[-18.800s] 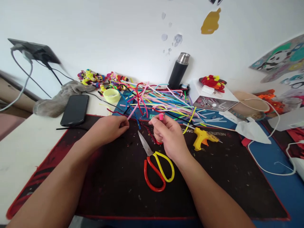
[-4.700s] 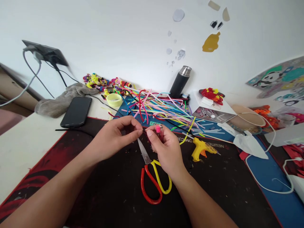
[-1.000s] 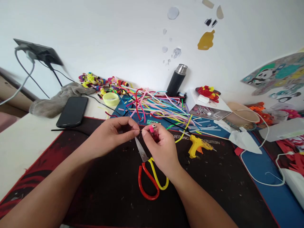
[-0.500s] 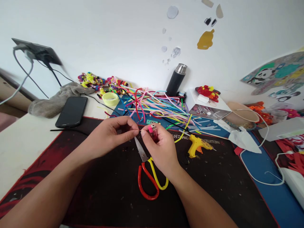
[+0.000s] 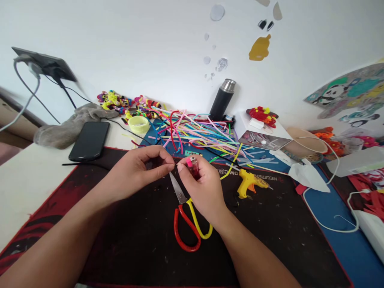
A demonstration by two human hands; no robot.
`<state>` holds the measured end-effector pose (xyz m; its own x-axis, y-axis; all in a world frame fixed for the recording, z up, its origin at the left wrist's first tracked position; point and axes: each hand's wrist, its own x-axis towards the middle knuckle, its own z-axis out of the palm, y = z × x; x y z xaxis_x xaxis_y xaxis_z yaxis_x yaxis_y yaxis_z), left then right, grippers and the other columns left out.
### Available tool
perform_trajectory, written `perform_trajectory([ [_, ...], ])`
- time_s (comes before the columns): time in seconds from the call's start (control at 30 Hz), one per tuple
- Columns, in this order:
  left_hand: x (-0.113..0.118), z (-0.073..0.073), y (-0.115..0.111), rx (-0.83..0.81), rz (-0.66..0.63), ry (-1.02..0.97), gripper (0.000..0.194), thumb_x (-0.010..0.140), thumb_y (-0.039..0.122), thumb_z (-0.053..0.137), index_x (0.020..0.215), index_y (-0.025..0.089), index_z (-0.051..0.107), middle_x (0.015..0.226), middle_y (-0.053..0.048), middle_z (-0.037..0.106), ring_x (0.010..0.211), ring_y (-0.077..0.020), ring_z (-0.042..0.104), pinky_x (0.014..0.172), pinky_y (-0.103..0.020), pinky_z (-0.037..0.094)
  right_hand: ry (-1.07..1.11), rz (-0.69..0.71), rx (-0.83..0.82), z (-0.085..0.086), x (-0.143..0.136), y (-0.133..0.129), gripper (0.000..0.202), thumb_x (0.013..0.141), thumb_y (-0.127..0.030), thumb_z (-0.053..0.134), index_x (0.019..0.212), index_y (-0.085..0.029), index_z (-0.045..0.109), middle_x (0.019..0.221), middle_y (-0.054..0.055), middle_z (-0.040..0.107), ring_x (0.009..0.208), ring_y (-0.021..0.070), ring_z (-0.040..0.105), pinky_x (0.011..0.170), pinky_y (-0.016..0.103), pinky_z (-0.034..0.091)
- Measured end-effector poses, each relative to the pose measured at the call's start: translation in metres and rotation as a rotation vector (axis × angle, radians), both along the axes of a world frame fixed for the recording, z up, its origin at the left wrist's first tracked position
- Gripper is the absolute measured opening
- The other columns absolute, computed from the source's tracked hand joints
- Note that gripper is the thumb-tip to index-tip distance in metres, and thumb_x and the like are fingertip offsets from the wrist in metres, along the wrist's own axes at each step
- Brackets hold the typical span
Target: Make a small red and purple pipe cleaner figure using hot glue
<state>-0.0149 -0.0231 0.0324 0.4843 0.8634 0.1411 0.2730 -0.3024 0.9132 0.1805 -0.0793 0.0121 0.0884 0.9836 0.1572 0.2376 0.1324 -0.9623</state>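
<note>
With little changed, work seems steady: a pink-topped, translucent red lighter [image 5: 194, 170] is clamped in the right hand's [image 5: 205, 186] fingers, the left hand's [image 5: 135, 172] pinched together at nine o'clock.

The scissors [image 5: 180, 195] are bladed in smooth metal and gripped in glossy plastic. The lighter [image 5: 195, 171] is cased in shiny, translucent plastic. The mat [image 5: 138, 248] is faced in matt, cloth-like weave. The glue gun [image 5: 246, 183] is moulded in yellow plastic. The flask [image 5: 221, 103] is coated satin black, capped in polished metal. The phone [image 5: 89, 141] is fronted with glossy black.
</note>
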Motion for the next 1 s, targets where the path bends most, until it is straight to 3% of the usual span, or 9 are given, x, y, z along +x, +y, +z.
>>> perform_trajectory([
  [0.8,0.0022,0.0029,-0.003,-0.003,0.039,-0.013,0.021,0.094,0.04,0.076,0.083,0.022,0.073,0.083,-0.001,0.072,0.079,-0.0189,0.064,0.074,-0.027,0.052,0.067,0.038,0.004,0.0025,-0.0012,0.0007,0.017,0.098,-0.039,0.07,0.095,-0.022,0.071,0.079,0.0,0.069,0.067,0.0163,0.059,0.062,0.028,0.049],
  [1.0,0.0012,0.0018,-0.0002,-0.071,0.136,-0.088,0.031,0.091,0.05,0.079,0.085,0.02,0.073,0.079,-0.001,0.069,0.071,-0.017,0.06,0.065,-0.026,0.049,0.186,0.094,-0.074,-0.004,0.0004,0.0011,0.036,0.102,-0.059,0.069,0.093,-0.023,0.068,0.071,-0.004,0.052,0.058,0.0131,0.042,0.053,0.026,0.037],
])
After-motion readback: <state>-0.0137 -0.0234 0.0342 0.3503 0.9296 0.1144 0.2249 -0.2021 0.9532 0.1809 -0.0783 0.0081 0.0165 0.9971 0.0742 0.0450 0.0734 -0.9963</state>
